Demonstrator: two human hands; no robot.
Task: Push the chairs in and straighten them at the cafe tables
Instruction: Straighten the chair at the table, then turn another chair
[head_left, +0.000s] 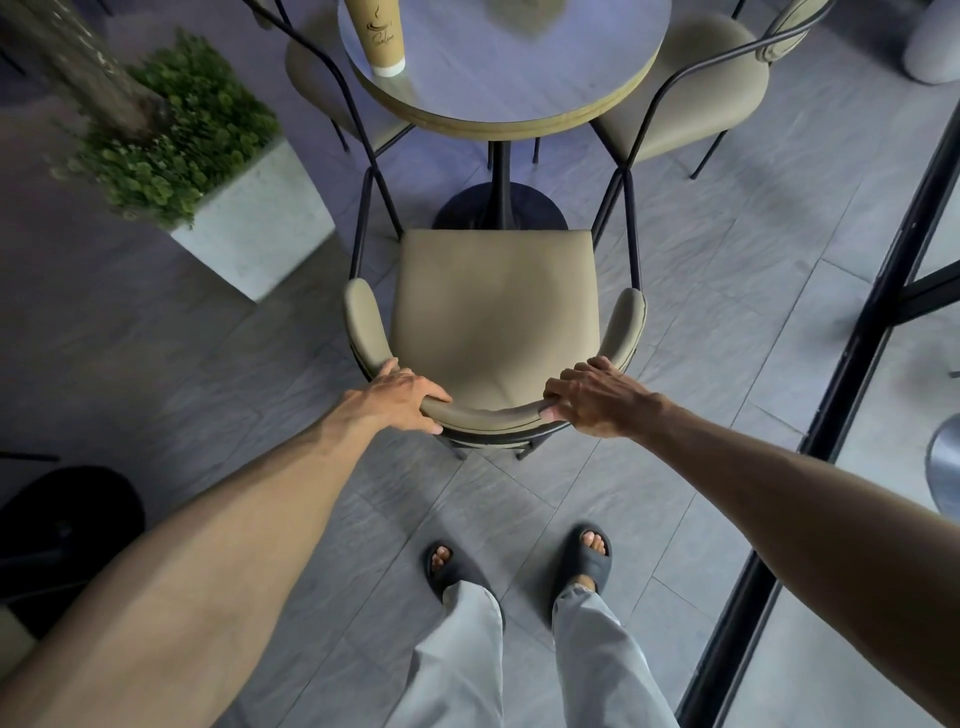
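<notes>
A: Gripping what?
B: Both hands, left (400, 392) & right (592, 397), clamped on chair (493, 322) backrest; seat points straight at far tabletop (519, 111), not yet under.

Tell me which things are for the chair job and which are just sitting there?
For the job: near chair, held by left hand and right hand; round table; left chair; right chair.

Just there: paper cup; planter; glass partition frame.

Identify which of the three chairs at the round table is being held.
The near chair, gripped at its backrest by the left hand and right hand; the two far chairs stand untouched.
</notes>
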